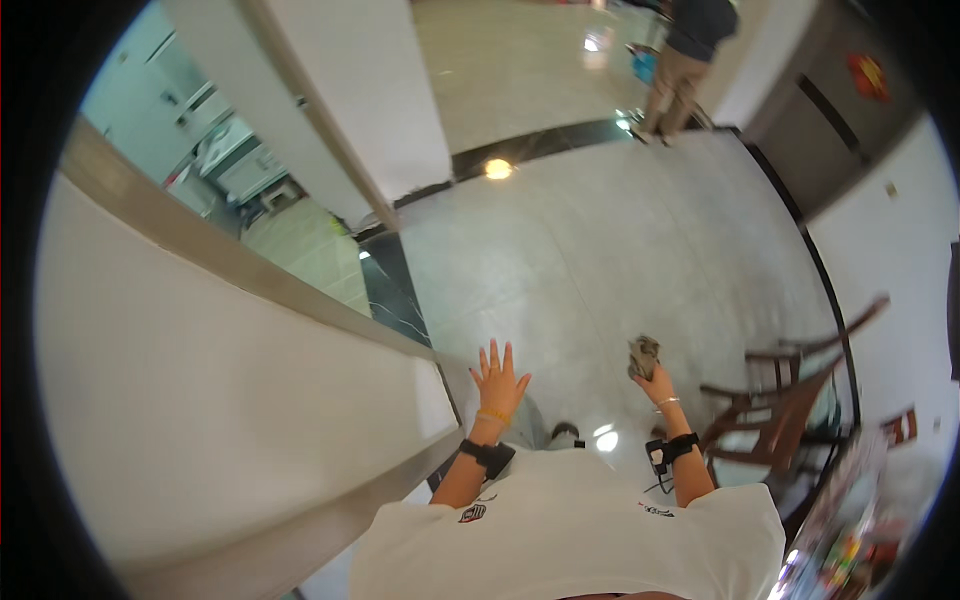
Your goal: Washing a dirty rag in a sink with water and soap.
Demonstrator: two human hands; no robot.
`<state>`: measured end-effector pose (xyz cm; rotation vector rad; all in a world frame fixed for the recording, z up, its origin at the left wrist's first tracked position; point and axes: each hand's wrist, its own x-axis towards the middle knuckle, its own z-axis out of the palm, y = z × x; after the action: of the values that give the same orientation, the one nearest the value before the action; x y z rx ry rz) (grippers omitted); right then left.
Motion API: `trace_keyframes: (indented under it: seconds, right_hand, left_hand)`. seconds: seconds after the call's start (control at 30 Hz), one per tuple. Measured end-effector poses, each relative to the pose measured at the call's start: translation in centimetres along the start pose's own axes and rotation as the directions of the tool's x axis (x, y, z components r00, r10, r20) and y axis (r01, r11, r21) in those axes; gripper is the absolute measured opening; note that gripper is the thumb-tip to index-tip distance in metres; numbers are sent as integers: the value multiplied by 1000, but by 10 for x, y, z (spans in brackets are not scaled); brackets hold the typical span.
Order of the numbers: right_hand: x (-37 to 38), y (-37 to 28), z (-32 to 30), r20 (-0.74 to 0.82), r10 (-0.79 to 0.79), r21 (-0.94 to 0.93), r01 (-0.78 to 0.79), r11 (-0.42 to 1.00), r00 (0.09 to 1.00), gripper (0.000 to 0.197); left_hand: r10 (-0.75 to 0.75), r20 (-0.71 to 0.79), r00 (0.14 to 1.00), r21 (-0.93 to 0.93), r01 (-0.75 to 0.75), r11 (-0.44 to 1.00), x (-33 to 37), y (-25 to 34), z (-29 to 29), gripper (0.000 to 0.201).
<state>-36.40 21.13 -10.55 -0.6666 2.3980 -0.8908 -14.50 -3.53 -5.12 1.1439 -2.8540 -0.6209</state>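
My left hand (499,383) is held out over the floor with its fingers spread and nothing in it. A yellow band circles that wrist, and a black strap sits higher on the forearm. In my right hand (657,384) is a crumpled grey-brown cloth (644,356), gripped at its lower end and bunched above the fingers. That wrist carries a thin bracelet, with a black strap and a small device behind it. Both arms reach forward from a white shirt (570,520).
A wall (250,400) runs close along my left, with a doorway beyond it. Brown wooden chairs (775,420) stand at the right. Ahead, a person (684,70) stands by a dark floor strip (560,142). A dark door (835,110) is at the far right.
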Motion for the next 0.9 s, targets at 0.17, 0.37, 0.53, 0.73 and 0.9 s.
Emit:
trace_keyframes:
  seconds: [0.17, 0.37, 0.53, 0.73, 0.9]
  right_hand:
    - [175, -185, 3, 221, -417, 297, 347, 890, 881, 40]
    - [265, -380, 51, 436, -635, 774, 94, 626, 638, 56]
    - [352, -449, 68, 484, -703, 801, 60, 595, 521, 65]
    - [417, -543, 157, 651, -684, 758, -218, 615, 329, 63]
    - [468, -627, 220, 746, -648, 638, 114, 762, 154, 55]
  left_hand:
    - [-27, -76, 997, -287, 5, 958, 108, -36, -23, 79]
    - [158, -401, 903, -399, -327, 857, 243, -71, -134, 62]
    - [-167, -377, 911, -747, -192, 637, 312, -71, -211, 32]
    - [-437, -363, 823, -828, -69, 557, 358, -164, -237, 22]
    - [-766, -421, 486, -894, -80, 440, 380, -217, -258, 20]
